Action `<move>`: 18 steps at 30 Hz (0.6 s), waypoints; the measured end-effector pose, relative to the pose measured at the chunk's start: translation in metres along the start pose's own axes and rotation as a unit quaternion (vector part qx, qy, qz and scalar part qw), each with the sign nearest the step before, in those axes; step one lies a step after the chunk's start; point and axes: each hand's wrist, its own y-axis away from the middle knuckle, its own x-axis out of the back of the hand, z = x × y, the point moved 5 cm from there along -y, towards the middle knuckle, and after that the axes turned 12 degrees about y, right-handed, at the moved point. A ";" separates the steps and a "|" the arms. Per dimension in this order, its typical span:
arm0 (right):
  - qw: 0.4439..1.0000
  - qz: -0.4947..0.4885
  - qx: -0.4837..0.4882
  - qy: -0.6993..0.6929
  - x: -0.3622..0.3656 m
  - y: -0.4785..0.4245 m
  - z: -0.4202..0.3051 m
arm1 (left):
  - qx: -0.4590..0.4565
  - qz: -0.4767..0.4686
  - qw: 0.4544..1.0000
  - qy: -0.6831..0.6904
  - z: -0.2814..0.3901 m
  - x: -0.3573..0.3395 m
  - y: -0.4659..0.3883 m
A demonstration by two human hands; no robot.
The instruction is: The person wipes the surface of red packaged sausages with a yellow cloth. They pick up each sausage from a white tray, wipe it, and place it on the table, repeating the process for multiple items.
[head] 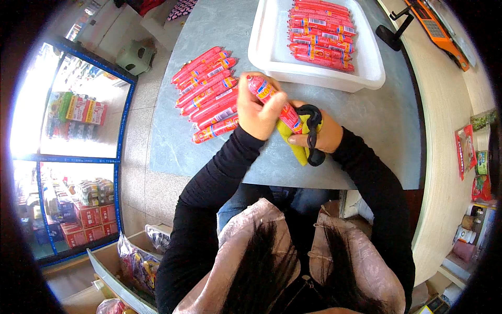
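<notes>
My left hand grips the upper end of a red plastic-wrapped sausage, held at a tilt above the table. Around its lower end my right hand holds a yellow cloth. A black, curved band-like thing lies across the right fingers and the cloth; what it is I cannot tell. Left of my hands, several similar sausages lie in a slanting row on the table. More of them are stacked inside a white plastic tub beyond my hands.
The grey marbled tabletop ends just before my lap. A black stand and an orange device with keys are at the far right. An open drawer is at lower left, near a blue-framed glass door. A stool stands behind.
</notes>
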 end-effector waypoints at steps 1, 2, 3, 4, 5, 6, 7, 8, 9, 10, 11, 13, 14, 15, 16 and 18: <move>1.000 0.005 -0.001 0.014 0.000 0.000 -0.001 | 0.072 -0.032 0.997 0.015 -0.006 -0.005 0.009; 0.999 0.035 0.001 0.013 0.002 0.000 -0.003 | 0.044 -0.107 0.993 -0.037 -0.007 -0.010 0.011; 0.994 0.071 0.031 0.081 0.006 -0.001 -0.004 | 0.017 -0.182 0.979 -0.086 -0.007 -0.018 0.013; 0.982 0.105 0.060 0.148 0.011 -0.003 0.000 | 0.040 -0.171 0.984 -0.039 -0.009 -0.023 0.015; 0.963 0.139 0.089 0.214 0.015 -0.003 0.004 | 0.053 -0.156 0.986 -0.005 -0.011 -0.024 0.014; 0.952 0.110 0.074 0.277 0.012 -0.008 0.004 | 0.066 -0.140 0.988 0.028 -0.014 -0.023 0.014; 0.964 0.121 0.072 0.225 0.013 -0.007 0.000 | 0.078 -0.124 0.987 0.061 -0.017 -0.021 0.013; 0.974 0.131 0.069 0.172 0.016 -0.006 -0.005 | 0.069 -0.111 0.988 0.084 -0.016 -0.019 0.012; 0.980 0.142 0.068 0.120 0.017 -0.007 -0.013 | 0.068 -0.095 0.986 0.118 -0.014 -0.018 0.010; 0.976 0.164 0.085 0.115 0.016 -0.008 -0.013 | 0.066 -0.079 0.983 0.152 -0.010 -0.017 0.008; 0.984 0.145 0.068 0.074 0.013 -0.008 -0.008 | 0.065 -0.063 0.978 0.186 -0.009 -0.015 0.006; 0.993 0.112 0.032 -0.006 0.009 -0.003 -0.001 | 0.046 0.007 0.980 0.195 -0.009 -0.006 -0.001; 0.995 0.095 0.019 0.013 0.009 0.002 -0.002 | 0.088 0.007 0.963 0.254 -0.012 0.001 -0.005; 0.987 0.150 0.043 0.035 0.014 0.005 -0.005 | 0.126 0.010 0.943 0.309 -0.011 0.007 -0.007; 0.975 0.203 0.067 0.056 0.018 0.009 -0.007 | 0.154 0.047 0.948 0.273 -0.013 0.010 -0.008; 0.925 0.327 0.165 0.104 0.027 0.015 -0.021 | 0.156 0.008 0.954 0.255 -0.012 0.007 -0.005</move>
